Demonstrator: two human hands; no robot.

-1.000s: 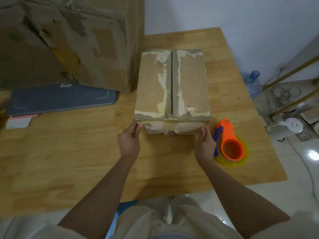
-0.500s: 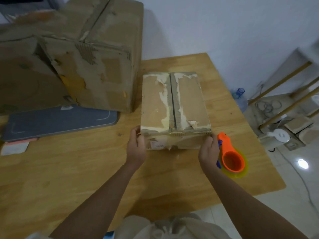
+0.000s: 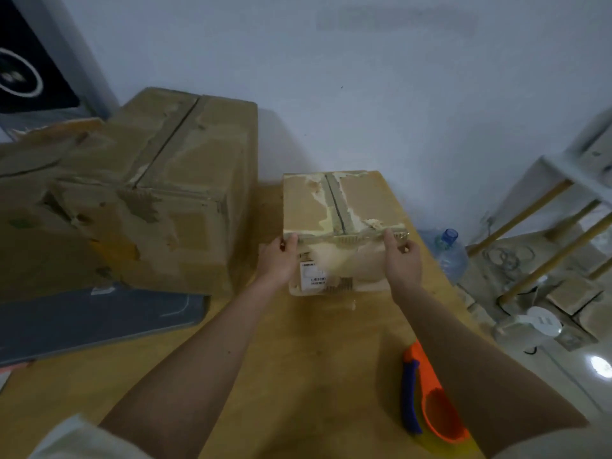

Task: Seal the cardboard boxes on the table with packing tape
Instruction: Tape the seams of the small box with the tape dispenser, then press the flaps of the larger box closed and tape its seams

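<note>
Both the left hand [image 3: 277, 256] and right hand [image 3: 402, 260] grip the near top corners of the small cardboard box [image 3: 337, 223] at the table's [image 3: 298, 376] far right, where a further shove risks tipping it off, the tape dispenser [image 3: 430, 409] lying untouched

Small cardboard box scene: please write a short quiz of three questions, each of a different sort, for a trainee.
1. True or false: the small box has fresh tape over its top seam.
2. Which hand is nearer the tape dispenser? A) left hand B) right hand
3. Fill in: both hands grip the small box at its near top ____.

Key: 1 false, the seam lies bare and the old tape is torn away. 2 B. 3 corners.
</note>
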